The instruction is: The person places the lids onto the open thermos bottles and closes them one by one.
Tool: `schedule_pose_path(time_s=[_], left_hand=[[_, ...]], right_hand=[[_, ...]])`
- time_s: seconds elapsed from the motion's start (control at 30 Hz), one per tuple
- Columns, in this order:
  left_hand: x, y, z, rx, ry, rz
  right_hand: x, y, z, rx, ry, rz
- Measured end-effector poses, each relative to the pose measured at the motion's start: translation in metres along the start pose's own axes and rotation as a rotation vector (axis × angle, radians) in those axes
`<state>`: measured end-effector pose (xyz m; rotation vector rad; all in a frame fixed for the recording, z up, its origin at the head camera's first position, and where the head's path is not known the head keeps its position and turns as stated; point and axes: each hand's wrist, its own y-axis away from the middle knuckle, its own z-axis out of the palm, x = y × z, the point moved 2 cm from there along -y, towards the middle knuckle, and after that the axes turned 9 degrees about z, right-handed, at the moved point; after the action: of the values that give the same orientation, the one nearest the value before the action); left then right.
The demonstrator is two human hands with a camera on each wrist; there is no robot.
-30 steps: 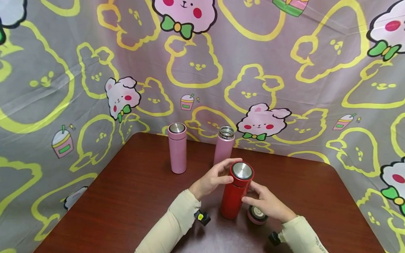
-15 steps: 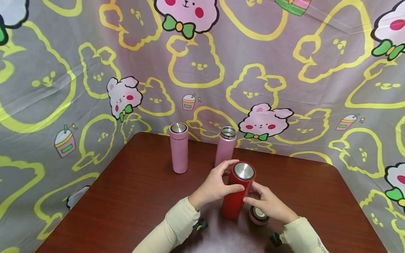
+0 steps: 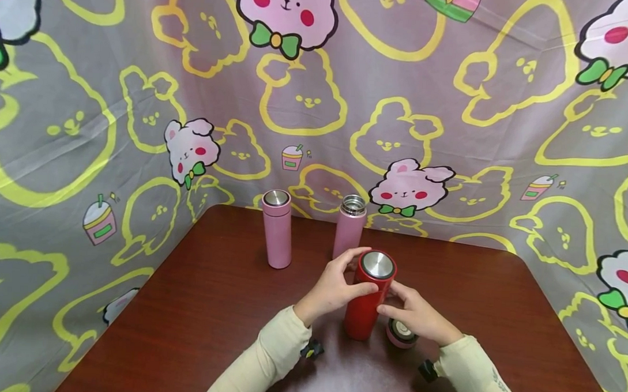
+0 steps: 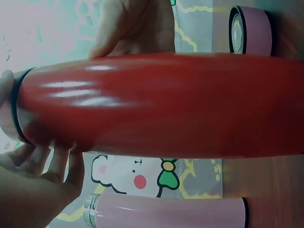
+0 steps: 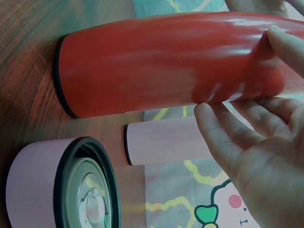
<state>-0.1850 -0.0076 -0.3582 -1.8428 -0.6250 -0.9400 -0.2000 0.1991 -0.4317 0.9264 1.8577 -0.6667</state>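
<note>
A red thermos bottle with a steel-topped lid stands upright on the table. My left hand grips it near the top, thumb across the front and fingers behind. From the right, my right hand holds the body a little lower, thumb in front and fingertips against the side. Beside the red bottle, partly behind my right hand, lies a pink lid, its inner side showing. Behind stands a pink thermos bottle without its lid, its steel mouth bare and its lower part hidden by my left hand.
A second pink thermos bottle, lid on, stands upright at the back left of the brown table. Patterned cloth hangs close behind the table and along its sides.
My left hand has shifted its hold on the red bottle: the thumb has come from the lid's edge further across the front. My right hand keeps its place.
</note>
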Motion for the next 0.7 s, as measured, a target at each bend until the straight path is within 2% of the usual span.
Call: schedule_pose_path(time_s=[0.23,0.5,0.7], left_hand=[[-0.042,-0.005,0.001,-0.058,0.073,-0.001],[-0.051,-0.007,0.001,-0.112,0.257,0.071],[-0.055,-0.010,0.003,-0.150,0.297,0.097]], right_hand=[[0.000,0.000,0.000,-0.001,0.006,-0.033],[0.000,0.000,-0.001,0.000,0.032,-0.029],[-0.001,0.000,0.000,0.000,0.021,-0.024]])
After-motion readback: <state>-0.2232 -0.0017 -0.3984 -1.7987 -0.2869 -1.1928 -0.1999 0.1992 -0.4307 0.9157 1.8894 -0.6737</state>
